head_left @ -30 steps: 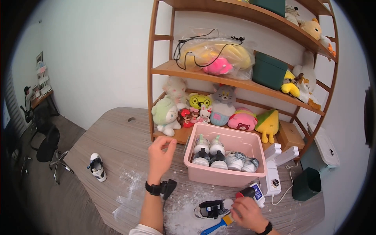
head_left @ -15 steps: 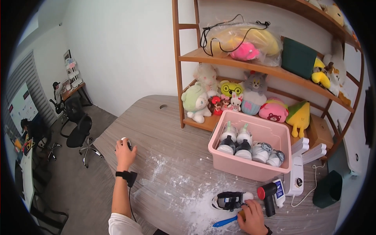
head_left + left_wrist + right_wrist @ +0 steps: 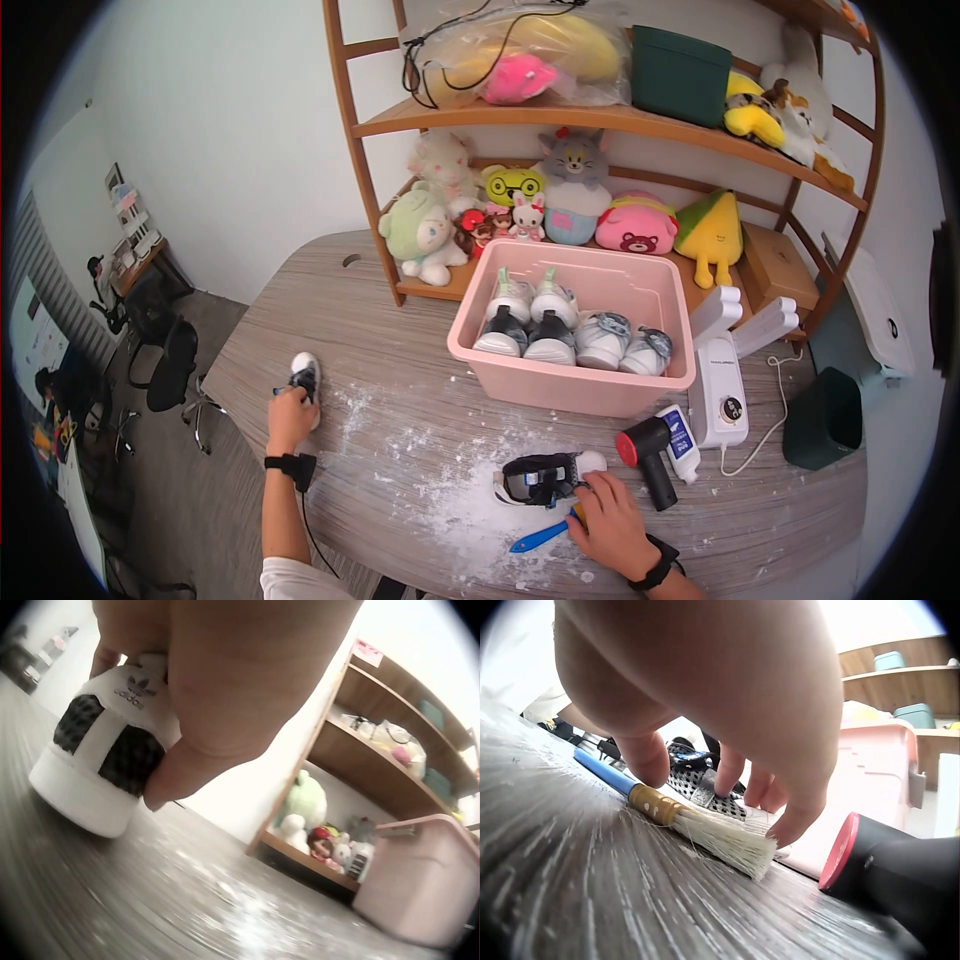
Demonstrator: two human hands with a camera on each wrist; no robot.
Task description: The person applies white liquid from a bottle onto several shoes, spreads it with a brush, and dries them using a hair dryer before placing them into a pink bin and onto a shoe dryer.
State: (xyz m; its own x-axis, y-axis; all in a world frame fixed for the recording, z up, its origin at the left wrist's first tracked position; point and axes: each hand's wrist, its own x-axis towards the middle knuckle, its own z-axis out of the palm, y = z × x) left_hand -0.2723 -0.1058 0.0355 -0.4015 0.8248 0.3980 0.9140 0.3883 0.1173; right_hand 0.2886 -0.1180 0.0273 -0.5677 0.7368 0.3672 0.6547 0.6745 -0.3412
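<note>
At the table's left side my left hand [image 3: 290, 417] grips a white-and-black sneaker [image 3: 304, 372] by its heel end. In the left wrist view the thumb [image 3: 176, 772] lies along the side of its white heel [image 3: 124, 705]. My right hand [image 3: 612, 522] rests at the toe end of a second sneaker [image 3: 540, 480], black and white, lying in white powder. Loosely bent fingers [image 3: 730, 771] come down on that shoe in the right wrist view. A blue-handled brush [image 3: 540, 537] lies on the table beneath this hand, its pale bristles [image 3: 727, 840] below the palm.
Several white shoes sit in a pink bin [image 3: 570, 390] at the back. A black-and-red dryer-like device [image 3: 650, 455], a white-and-blue bottle [image 3: 680, 445] and a white appliance [image 3: 722, 385] stand to the right. White powder [image 3: 440, 520] covers part of the table [image 3: 300, 270]. Plush toys fill the shelf [image 3: 420, 290].
My left hand has moved from in front of the bin out to the left and taken hold of the sneaker there. The right hand stays by the other sneaker's toe. The head view has shifted.
</note>
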